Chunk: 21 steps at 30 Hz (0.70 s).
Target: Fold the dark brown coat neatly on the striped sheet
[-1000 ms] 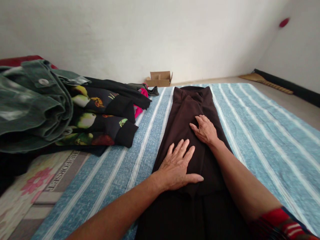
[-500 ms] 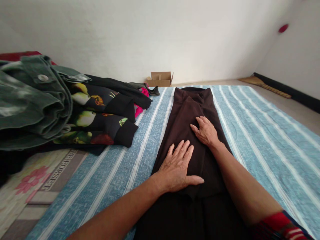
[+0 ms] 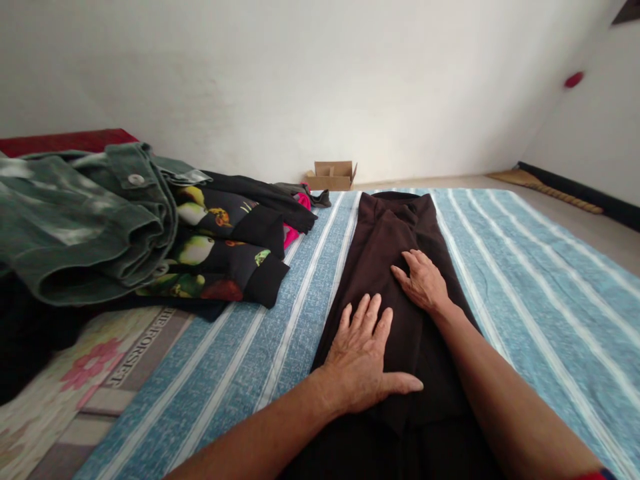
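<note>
Only the view has shifted: left hand [image 3: 357, 360] and right hand [image 3: 423, 280] stay flat, fingers [image 3: 367, 320] spread and ungripping, on a dark brown garment [image 3: 385, 247] beneath them (striped blue sheet [image 3: 550, 300] open beyond its edges).

- A white plastered wall [image 3: 280, 80] is seen across the far side of the room, and a second white wall [image 3: 585, 127] is met at a corner on the right.
- A small red round mark [image 3: 574, 80] is set high on the right wall.
- A black skirting strip [image 3: 565, 183] is fitted along the foot of that wall.
- A grey floor [image 3: 620, 247] is exposed beyond the bed.
- A woven mat [image 3: 545, 186] is laid along the skirting.
- A cardboard box [image 3: 331, 176] is placed open against the far wall.
- A blue-and-white striped bedsheet [image 3: 565, 320] is spread over the bed, beside a floral mattress cover [image 3: 85, 373].
- Soft, even light is cast across the walls.
</note>
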Motion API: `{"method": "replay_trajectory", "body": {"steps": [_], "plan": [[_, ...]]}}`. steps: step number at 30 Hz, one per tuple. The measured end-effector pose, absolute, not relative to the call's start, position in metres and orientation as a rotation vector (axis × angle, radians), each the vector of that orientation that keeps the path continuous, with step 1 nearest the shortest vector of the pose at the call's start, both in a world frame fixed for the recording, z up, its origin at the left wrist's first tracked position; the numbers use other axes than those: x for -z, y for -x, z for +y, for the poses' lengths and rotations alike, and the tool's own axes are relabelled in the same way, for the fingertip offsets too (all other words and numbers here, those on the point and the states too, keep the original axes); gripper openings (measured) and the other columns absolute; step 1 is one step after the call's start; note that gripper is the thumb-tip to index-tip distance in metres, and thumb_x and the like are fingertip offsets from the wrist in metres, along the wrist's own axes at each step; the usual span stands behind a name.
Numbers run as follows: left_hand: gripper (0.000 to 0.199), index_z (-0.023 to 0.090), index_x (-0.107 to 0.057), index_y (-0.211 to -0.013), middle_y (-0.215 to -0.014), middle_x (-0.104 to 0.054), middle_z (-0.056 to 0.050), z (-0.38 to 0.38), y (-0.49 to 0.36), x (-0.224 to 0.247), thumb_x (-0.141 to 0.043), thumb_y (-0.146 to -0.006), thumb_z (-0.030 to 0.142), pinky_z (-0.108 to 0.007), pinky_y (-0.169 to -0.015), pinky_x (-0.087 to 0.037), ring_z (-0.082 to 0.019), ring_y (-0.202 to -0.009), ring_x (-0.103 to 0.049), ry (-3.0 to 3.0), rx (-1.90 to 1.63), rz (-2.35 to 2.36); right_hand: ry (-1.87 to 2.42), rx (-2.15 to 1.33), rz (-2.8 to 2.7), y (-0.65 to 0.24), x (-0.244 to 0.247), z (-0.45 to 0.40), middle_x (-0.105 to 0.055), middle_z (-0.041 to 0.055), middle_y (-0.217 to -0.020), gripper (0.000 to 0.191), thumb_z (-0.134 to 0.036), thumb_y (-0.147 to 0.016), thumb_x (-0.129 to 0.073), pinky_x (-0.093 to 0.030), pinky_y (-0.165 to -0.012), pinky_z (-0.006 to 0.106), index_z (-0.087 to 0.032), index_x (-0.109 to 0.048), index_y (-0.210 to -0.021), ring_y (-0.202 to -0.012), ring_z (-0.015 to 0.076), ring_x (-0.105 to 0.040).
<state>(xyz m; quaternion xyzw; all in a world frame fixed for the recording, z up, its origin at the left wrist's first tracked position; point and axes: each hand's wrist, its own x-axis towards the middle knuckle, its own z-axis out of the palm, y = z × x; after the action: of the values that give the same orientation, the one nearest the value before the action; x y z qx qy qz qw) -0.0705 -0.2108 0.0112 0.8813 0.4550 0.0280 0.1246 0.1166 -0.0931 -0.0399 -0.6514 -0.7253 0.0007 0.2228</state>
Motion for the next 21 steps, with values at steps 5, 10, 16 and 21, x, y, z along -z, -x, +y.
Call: {"method": "replay_trajectory", "body": {"steps": [5, 10, 16, 21], "plan": [[0.083, 0.013, -0.024, -0.141, -0.151, -0.014, -0.014, -0.213, 0.068, -0.013, -0.019, -0.081, 0.071, -0.05, -0.11, -0.009, -0.027, -0.139, -0.001, -2.581, -0.094, 1.403, 1.778, 0.005, -2.007, -0.117, 0.042, -0.092, -0.046, 0.0157, -0.131, 0.054, -0.05, -0.087, -0.037, -0.037, -0.097, 0.042, -0.013, -0.048, -0.125, -0.124, 0.0284, -0.039], [0.071, 0.017, -0.027, -0.141, -0.151, -0.016, -0.013, -0.213, 0.066, -0.006, -0.017, -0.088, 0.062, -0.049, -0.11, -0.01, -0.026, -0.139, -0.004, -2.575, -0.143, 1.497, 1.766, 0.0, -2.007, -0.117, 0.04, -0.095, -0.047, 0.0166, -0.131, 0.054, -0.049, -0.088, -0.036, -0.037, -0.097, 0.043, -0.012, -0.048, -0.125, -0.124, 0.0289, -0.04], [0.081, 0.018, -0.024, -0.142, -0.151, -0.015, -0.015, -0.213, 0.067, -0.001, -0.02, -0.081, 0.071, -0.054, -0.109, -0.01, -0.029, -0.138, -0.003, -2.547, -0.127, 1.491, 1.785, -0.012, -2.006, -0.116, 0.039, -0.096, -0.046, 0.0167, -0.131, 0.054, -0.049, -0.087, -0.037, -0.038, -0.097, 0.044, -0.011, -0.048, -0.125, -0.124, 0.0302, -0.04], [0.084, 0.019, -0.022, -0.143, -0.151, -0.011, -0.014, -0.213, 0.067, -0.002, -0.022, -0.079, 0.073, -0.056, -0.108, -0.007, -0.03, -0.138, -0.001, -2.514, -0.107, 1.481, 1.788, -0.012, -2.004, -0.117, 0.04, -0.096, -0.046, 0.017, -0.131, 0.054, -0.048, -0.087, -0.038, -0.038, -0.098, 0.043, -0.011, -0.049, -0.124, -0.124, 0.0299, -0.04]]}}
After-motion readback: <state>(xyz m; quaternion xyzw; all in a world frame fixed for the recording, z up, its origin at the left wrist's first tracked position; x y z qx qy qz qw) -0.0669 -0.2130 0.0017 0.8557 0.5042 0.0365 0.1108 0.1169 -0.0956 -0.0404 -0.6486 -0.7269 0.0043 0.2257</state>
